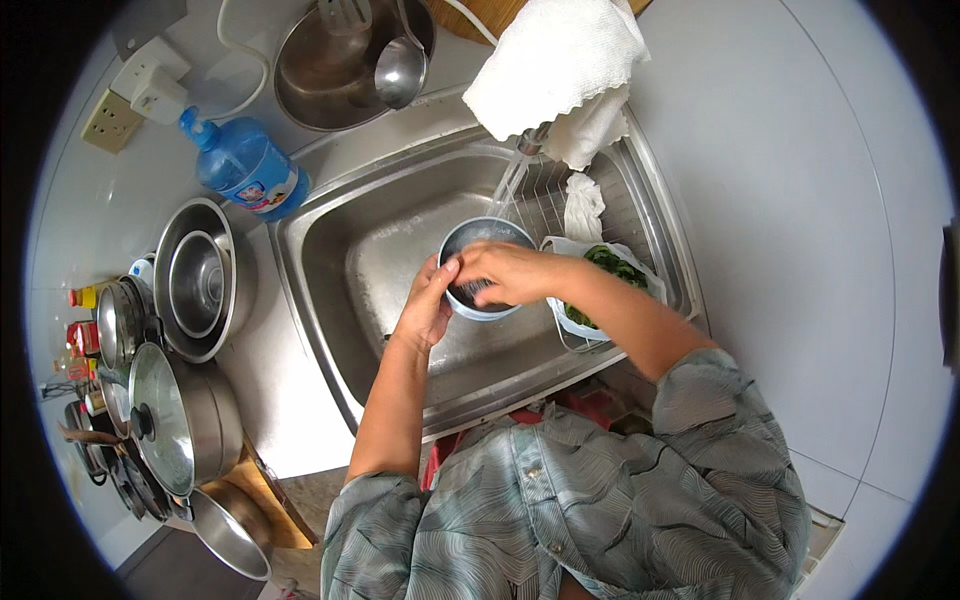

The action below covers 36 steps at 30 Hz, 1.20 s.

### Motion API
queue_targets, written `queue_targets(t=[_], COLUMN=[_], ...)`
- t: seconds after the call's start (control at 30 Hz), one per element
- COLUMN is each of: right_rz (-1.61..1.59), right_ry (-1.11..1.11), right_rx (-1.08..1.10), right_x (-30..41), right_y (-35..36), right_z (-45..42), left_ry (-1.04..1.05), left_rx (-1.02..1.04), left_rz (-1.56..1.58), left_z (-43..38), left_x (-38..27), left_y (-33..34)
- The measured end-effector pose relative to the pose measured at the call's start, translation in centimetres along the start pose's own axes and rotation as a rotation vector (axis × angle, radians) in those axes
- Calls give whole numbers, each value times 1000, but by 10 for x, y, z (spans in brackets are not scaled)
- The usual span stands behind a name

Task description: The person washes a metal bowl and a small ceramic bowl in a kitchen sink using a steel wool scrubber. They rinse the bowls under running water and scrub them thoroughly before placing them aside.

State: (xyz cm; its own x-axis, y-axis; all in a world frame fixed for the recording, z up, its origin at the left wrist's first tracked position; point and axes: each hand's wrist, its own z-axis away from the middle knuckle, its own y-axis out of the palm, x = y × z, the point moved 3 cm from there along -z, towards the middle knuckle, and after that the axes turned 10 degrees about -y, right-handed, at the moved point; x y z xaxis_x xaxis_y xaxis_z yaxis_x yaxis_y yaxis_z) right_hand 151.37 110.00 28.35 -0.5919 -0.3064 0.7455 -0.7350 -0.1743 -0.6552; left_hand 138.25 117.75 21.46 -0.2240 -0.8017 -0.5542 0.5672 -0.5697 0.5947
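Observation:
Over the sink, my left hand point(426, 306) grips a round bowl point(489, 315) with a pale blue outer wall and a dark inside, the thumb at its rim. My right hand point(496, 271) reaches into the bowl with bent fingers, slightly blurred. Whether those fingers hold anything is hidden. A stream of water point(510, 184) falls from the faucet point(532, 139) towards the bowl's far edge. Below lies the basin of the stainless steel sink point(397, 247). Under my right forearm, a white plastic bag or liner point(651, 279) contains green leaves point(611, 264).
A wire rack point(546, 184) carries a white cloth point(583, 206). White towelling point(559, 64) drapes over the faucet. On the left stand a blue pump bottle point(251, 169), nested steel bowls point(240, 292) and a lidded pot point(214, 420). A pan point(322, 67) with a ladle point(400, 73) lies behind the sink.

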Motion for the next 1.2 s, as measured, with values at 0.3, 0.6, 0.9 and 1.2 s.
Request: queue_targets(t=[0.3, 0.6, 0.9, 1.2], right_rz=[330, 592, 209, 27], right_ry=[-118, 752, 163, 43], right_rx=[-69, -84, -509, 171], right_x=[-1, -14, -1, 5], right_y=[-3, 1, 7, -2], right_z=[0, -2, -11, 13], left_ry=[-45, 234, 113, -11], left_rx=[18, -295, -127, -39], left_rz=[52, -127, 130, 0], left_z=[3, -1, -1, 10], left_x=[-8, 5, 3, -6], left_y=[15, 26, 24, 13])
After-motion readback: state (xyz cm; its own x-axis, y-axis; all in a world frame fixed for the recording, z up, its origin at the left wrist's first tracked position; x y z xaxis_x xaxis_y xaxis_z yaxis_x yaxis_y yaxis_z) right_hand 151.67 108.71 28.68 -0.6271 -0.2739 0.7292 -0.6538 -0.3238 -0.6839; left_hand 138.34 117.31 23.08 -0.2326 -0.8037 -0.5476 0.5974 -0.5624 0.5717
